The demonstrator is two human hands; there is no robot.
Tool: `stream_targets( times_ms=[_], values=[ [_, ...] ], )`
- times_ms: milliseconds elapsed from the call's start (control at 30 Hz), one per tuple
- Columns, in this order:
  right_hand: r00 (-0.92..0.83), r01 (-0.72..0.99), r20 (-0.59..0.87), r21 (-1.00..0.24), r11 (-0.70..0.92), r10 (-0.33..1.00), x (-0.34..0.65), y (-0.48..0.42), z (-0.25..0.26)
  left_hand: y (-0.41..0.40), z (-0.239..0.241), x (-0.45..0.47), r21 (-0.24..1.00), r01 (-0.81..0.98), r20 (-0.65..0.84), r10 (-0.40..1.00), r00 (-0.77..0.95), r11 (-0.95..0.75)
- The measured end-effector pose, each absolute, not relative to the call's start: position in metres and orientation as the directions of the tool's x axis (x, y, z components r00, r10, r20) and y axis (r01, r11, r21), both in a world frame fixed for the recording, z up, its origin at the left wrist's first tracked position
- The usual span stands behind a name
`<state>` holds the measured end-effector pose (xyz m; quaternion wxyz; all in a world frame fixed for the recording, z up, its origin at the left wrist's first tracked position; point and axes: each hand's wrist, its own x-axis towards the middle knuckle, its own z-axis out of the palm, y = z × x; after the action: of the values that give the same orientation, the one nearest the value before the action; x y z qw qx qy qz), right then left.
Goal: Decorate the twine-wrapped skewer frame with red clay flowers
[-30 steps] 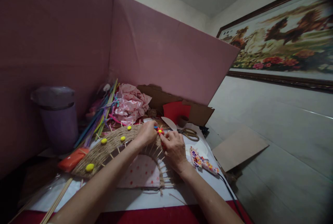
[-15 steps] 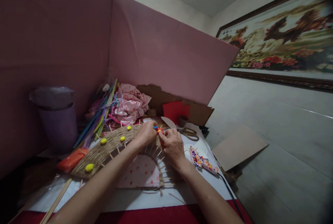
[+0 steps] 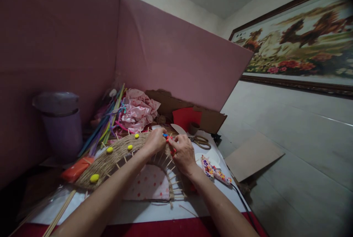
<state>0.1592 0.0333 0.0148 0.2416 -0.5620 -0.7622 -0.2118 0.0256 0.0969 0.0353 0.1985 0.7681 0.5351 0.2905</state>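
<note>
Arch (image 3: 120, 146): twine-covered, it lies on the table before the person whose head camera I watch from afar, its crown reaching up to both hands.
Yellow pieces (image 3: 94, 178): four dot the left part of the band; I judge that stretch decorated.
Left hand (image 3: 156, 141): fingers curled at the crown, a blue bit (image 3: 164, 135) at their tips; I cannot tell whether they grip it.
Red piece (image 3: 167, 139): small, at the crown between the two hands; its fixing looks unfinished to me.
Right hand (image 3: 183, 154): thumb and forefinger nearly together, pinching the red piece, as I read it.
Right side: much of the band is hidden behind that hand and forearm, so I cannot say how much remains; bare sticks (image 3: 173, 182) span the gap to the dotted inner panel (image 3: 150, 183).
Surface: from left, I see an orange packet (image 3: 75, 169), crumpled dotted cloth (image 3: 139, 110), a red sheet (image 3: 183, 117), scissors (image 3: 202, 142) and a flower-patterned glue gun (image 3: 216, 172) on a white covering (image 3: 132, 211).
Room: a purple bin (image 3: 60, 134) at left, pink panels (image 3: 176, 57) behind, a framed horse picture (image 3: 303, 35) on the tiled wall (image 3: 306, 119) at right.
</note>
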Motion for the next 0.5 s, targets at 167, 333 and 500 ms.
stream_targets(
  times_ms=[167,333,500],
  values=[
    [-0.199,0.960,0.630,-0.029,0.279,0.751,0.164,0.032,0.015,0.097,0.035,0.025,0.615,0.705,0.240,0.935,0.260,-0.354],
    [-0.196,0.958,0.645,-0.037,0.286,0.739,0.166,0.022,0.014,0.096,0.036,0.025,0.613,0.707,0.238,0.936,0.260,-0.352],
    [-0.288,0.950,0.627,0.094,0.297,0.724,0.161,0.022,0.010,0.094,0.037,0.024,0.612,0.711,0.233,0.938,0.258,-0.347]
  ],
)
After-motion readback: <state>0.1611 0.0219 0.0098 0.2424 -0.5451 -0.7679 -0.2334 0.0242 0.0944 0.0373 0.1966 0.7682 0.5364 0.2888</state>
